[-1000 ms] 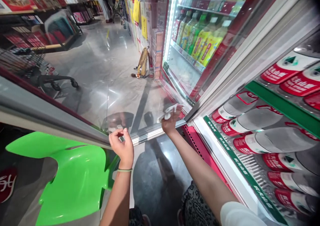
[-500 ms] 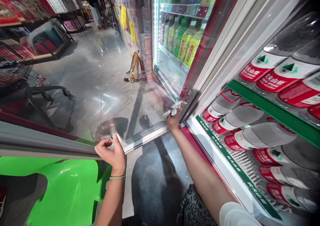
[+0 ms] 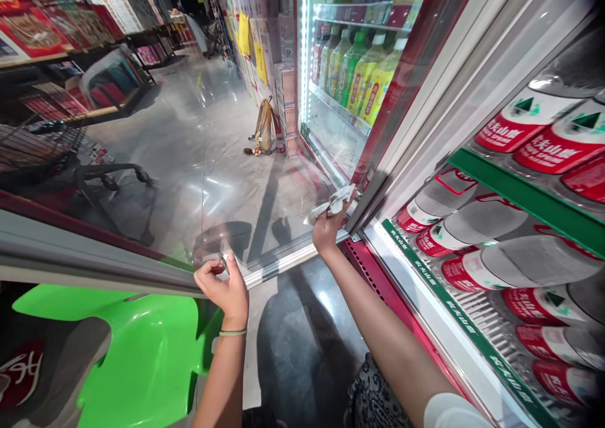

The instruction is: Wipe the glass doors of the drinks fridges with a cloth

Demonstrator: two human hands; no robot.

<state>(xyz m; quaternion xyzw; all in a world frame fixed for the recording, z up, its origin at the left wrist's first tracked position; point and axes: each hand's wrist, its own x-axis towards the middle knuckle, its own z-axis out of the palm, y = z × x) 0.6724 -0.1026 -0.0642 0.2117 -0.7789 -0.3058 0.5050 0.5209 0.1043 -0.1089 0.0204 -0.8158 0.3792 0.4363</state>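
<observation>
My right hand grips a crumpled white cloth against the glass door, low down near its corner and just above the metal bottom frame. My left hand is at the same frame further left, its fingers loosely bent and its thumb raised apart from them. Nothing shows in that hand; whether its fingertips touch the glass is hard to tell. The door stands swung out from a drinks cooler, and both hands show faintly as reflections in the pane.
A bright green plastic stool stands at lower left under the door. Large water bottles with red and white labels fill the cooler shelves on the right. Beyond the glass are a shopping cart, a tan backpack and stacked boxes.
The view has shifted, so most of the scene sits further right. Against the door, my right hand with the cloth has slid slightly left, away from the corner. My left hand keeps its place.
</observation>
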